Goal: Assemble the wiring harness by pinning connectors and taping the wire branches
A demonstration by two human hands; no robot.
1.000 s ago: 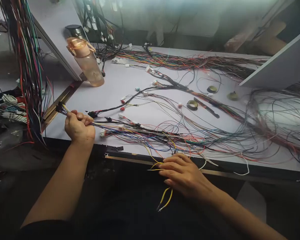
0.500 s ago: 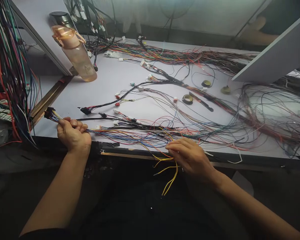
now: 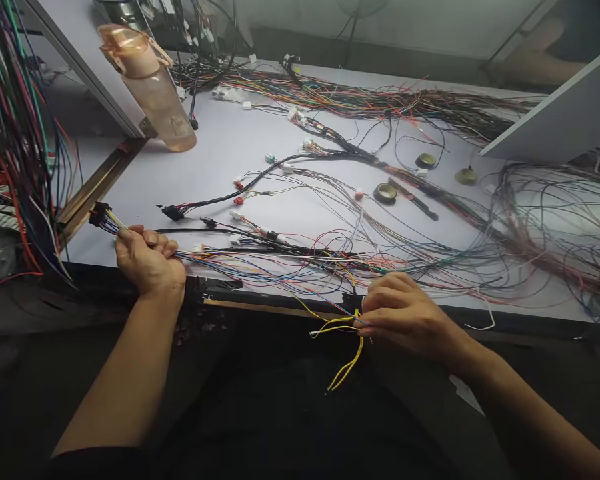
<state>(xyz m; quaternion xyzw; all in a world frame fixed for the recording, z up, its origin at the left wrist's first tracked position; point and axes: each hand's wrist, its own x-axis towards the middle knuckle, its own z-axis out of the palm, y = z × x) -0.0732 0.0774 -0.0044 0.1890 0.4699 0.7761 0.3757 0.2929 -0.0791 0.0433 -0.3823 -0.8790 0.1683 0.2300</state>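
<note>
My left hand (image 3: pixel 150 260) is closed around a bundle of thin wires at the table's front left. From its fingers a black connector (image 3: pixel 100 215) sticks out to the left. The bundle of blue, red and other wires (image 3: pixel 250 265) runs right along the front edge. My right hand (image 3: pixel 405 310) pinches wires at the front edge, its fingertips partly hidden. Yellow wires (image 3: pixel 349 365) with bare ends hang below it over the edge. A small black piece (image 3: pixel 351 302) shows just left of the right hand.
A bottle (image 3: pixel 155 100) stands at the back left. Taped harnesses, tape rolls (image 3: pixel 385 193) and a black-handled tool (image 3: pixel 415 200) lie mid-table. Wires (image 3: pixel 10 133) hang at the far left. A white panel (image 3: pixel 560 107) rises at the right. Thick wire bundles (image 3: pixel 340 97) cross the back.
My right hand has moved slightly right and down, and the yellow wires have shifted with it. The left hand has barely moved. The view has shifted a little.
</note>
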